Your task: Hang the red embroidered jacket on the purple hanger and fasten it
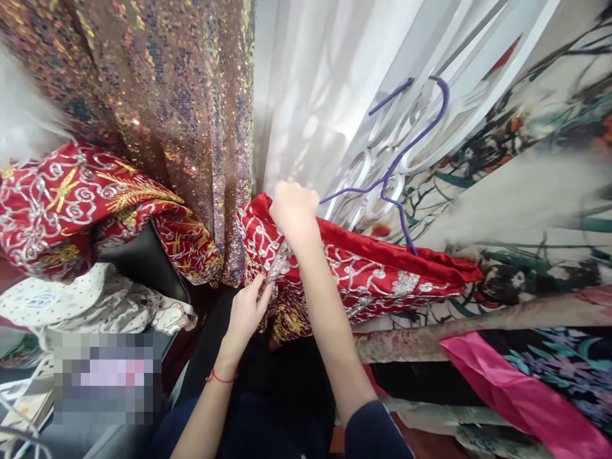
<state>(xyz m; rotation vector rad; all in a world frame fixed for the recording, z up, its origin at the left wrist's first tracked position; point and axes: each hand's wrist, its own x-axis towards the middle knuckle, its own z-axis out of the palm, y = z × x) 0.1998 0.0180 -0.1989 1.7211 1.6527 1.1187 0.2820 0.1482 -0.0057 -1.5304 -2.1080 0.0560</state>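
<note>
A red garment (368, 271) with silver and gold embroidery hangs across the middle on a purple hanger (399, 159). My right hand (292, 207) is closed in a fist on the garment's upper edge, close to the hanger's left arm. My left hand (248, 309) sits lower, its fingers pinched on an embroidered fold of the same red cloth. A red string circles my left wrist. More of the red embroidered cloth (62, 204) drapes at the left.
A sequinned bronze dress (182, 108) hangs at the upper left, a white sheer fabric (315, 95) behind my hands. Floral-printed garments (535, 191) and a pink satin strip (521, 398) fill the right. A dotted white cloth (90, 299) lies on a dark seat at the left.
</note>
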